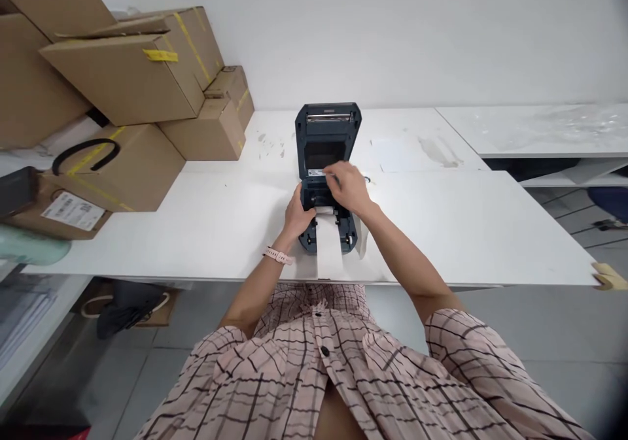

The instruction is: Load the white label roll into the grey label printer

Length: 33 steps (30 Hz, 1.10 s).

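Observation:
A dark blue label printer (328, 133) stands on the white table (466, 231) with its lid swung up. A white paper strip (329, 253) runs out of it toward the table's front edge. My left hand (297, 214) grips the printer's left side, fingers curled on the body. My right hand (349, 186) reaches over the open bay, fingers bent down onto the paper inside; what they pinch is hidden. A pink watch (277, 255) sits on my left wrist.
Several cardboard boxes (122, 80) are stacked at the left, one carrying a black loop (83, 155). A second white table (540, 129) stands at the back right. A dark bag (125, 303) lies on the floor under the table.

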Tool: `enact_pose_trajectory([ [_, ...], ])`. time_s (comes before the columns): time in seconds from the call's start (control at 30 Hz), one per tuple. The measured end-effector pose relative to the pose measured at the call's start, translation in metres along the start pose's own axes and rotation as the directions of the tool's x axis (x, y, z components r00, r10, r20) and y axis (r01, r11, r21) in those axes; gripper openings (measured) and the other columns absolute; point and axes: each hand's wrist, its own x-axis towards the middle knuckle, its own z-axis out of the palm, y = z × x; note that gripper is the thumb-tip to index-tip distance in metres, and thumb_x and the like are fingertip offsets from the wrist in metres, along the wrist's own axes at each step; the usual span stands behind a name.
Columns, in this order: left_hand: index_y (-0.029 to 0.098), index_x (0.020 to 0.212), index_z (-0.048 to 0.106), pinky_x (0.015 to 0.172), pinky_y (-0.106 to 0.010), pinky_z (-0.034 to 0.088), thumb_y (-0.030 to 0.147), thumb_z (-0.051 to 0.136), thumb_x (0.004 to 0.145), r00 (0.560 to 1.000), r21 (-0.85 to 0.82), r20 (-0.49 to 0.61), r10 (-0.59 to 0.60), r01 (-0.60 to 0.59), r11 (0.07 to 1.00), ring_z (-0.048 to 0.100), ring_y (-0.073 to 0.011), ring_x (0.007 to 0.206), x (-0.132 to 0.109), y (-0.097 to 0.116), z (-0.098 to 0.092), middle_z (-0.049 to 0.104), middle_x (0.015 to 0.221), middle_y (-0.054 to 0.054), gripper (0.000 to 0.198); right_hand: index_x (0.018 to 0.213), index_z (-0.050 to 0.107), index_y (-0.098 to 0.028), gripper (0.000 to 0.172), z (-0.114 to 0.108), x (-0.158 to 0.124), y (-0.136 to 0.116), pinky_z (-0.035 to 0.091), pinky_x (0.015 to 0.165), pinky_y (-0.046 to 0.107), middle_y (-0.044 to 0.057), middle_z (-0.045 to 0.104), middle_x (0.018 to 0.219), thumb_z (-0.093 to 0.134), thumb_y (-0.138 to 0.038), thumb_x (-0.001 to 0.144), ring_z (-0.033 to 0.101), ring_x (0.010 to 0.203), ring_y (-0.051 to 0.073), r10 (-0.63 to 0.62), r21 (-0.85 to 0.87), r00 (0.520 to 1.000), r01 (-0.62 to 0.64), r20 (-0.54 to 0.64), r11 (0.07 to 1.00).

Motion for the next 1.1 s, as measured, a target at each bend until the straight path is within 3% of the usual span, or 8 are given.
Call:
enact_pose_trajectory([
  [0.1, 0.022, 0.158, 0.04, 0.127, -0.052, 0.033, 0.007, 0.073, 0.067, 1.0, -0.061, 0.014, 0.023, -0.023, 0.998, 0.043, -0.0357, 0.152, 0.004, -0.003, 0.002, 0.051, 0.159, -0.012, 0.098, 0.104, 0.079, -0.014, 0.029, 0.013, -0.006, -0.005, 0.039, 0.112, 0.051, 0.017, 0.081, 0.103, 0.052, -0.018, 0.095, 0.069, 0.107, 0.033, -0.08, -0.171, 0.925, 0.153, 0.371, 0.973],
  [0.2, 0.023, 0.158, 0.042, 0.128, -0.052, 0.033, 0.006, 0.072, 0.066, 0.999, -0.133, 0.025, 0.033, -0.03, 0.991, 0.041, -0.0358, 0.153, 0.007, -0.007, 0.005, 0.051, 0.16, -0.01, 0.098, 0.091, 0.082, -0.016, 0.018, 0.024, -0.007, -0.005, 0.026, 0.123, 0.051, 0.014, 0.081, 0.088, 0.063, -0.017, 0.088, 0.071, 0.109, 0.032, -0.094, -0.229, 0.839, 0.252, 0.537, 0.94],
  [0.53, 0.023, 0.164, 0.031, 0.129, -0.05, 0.031, 0.003, 0.058, 0.071, 0.998, -0.218, 0.059, -0.003, 0.016, 0.976, 0.04, -0.0291, 0.155, 0.008, -0.019, 0.0, 0.045, 0.166, -0.009, 0.099, 0.112, 0.076, -0.021, 0.024, 0.014, 0.004, -0.005, 0.049, 0.102, 0.046, 0.008, 0.082, 0.09, 0.063, -0.022, 0.091, 0.076, 0.091, 0.028, -0.142, -0.036, 0.693, 0.235, 0.707, 0.971],
  [0.67, 0.023, 0.165, 0.027, 0.131, -0.042, 0.029, 0.003, 0.054, 0.073, 0.998, -0.268, 0.056, -0.003, 0.017, 0.963, 0.035, -0.024, 0.158, 0.006, -0.02, 0.002, 0.036, 0.171, -0.007, 0.098, 0.136, 0.065, -0.023, 0.042, -0.021, 0.001, 0.013, 0.057, 0.086, 0.036, 0.009, 0.077, 0.121, 0.059, -0.038, 0.097, 0.073, 0.101, 0.023, -0.35, 0.397, 0.628, 0.071, 0.695, 0.915],
  [0.77, 0.024, 0.163, 0.032, 0.129, -0.043, 0.032, 0.006, 0.055, 0.077, 0.998, -0.268, 0.07, -0.004, 0.023, 0.963, 0.035, -0.0258, 0.158, 0.002, -0.019, 0.002, 0.038, 0.17, -0.006, 0.091, 0.146, 0.058, -0.027, 0.061, -0.052, -0.039, 0.04, 0.059, 0.079, 0.037, 0.008, 0.077, 0.115, 0.058, -0.061, 0.096, 0.073, 0.097, 0.022, -0.427, 0.668, 0.719, -0.069, 0.548, 0.741],
  [0.9, 0.027, 0.16, 0.038, 0.128, -0.046, 0.033, 0.008, 0.054, 0.079, 0.996, -0.226, 0.07, -0.058, 0.072, 0.971, 0.036, -0.0272, 0.157, -0.004, -0.013, -0.002, 0.038, 0.17, -0.006, 0.085, 0.141, 0.059, -0.038, 0.061, -0.075, -0.138, 0.077, 0.06, 0.072, 0.046, 0.003, 0.077, 0.091, 0.065, -0.069, 0.088, 0.073, 0.079, 0.024, -0.133, 0.868, 0.968, -0.123, 0.211, 0.481],
  [0.97, 0.026, 0.16, 0.04, 0.128, -0.047, 0.034, 0.008, 0.054, 0.079, 0.996, -0.212, 0.06, -0.07, 0.081, 0.974, 0.037, -0.0275, 0.156, -0.006, -0.011, -0.003, 0.037, 0.17, -0.007, 0.084, 0.141, 0.058, -0.042, 0.058, -0.077, -0.182, 0.09, 0.06, 0.072, 0.047, 0.005, 0.076, 0.093, 0.069, -0.063, 0.088, 0.074, 0.083, 0.026, 0.109, 0.877, 0.981, -0.19, 0.158, 0.442],
  [1.1, 0.024, 0.157, 0.044, 0.128, -0.047, 0.036, 0.006, 0.054, 0.075, 0.998, -0.2, 0.03, -0.059, 0.064, 0.978, 0.043, -0.0277, 0.153, -0.005, -0.011, -0.002, 0.043, 0.167, -0.008, 0.084, 0.145, 0.055, -0.041, 0.062, -0.06, -0.215, 0.11, 0.06, 0.087, 0.049, 0.007, 0.076, 0.108, 0.076, -0.05, 0.088, 0.074, 0.106, 0.029, 0.384, 0.798, 0.889, -0.413, 0.25, 0.439],
])
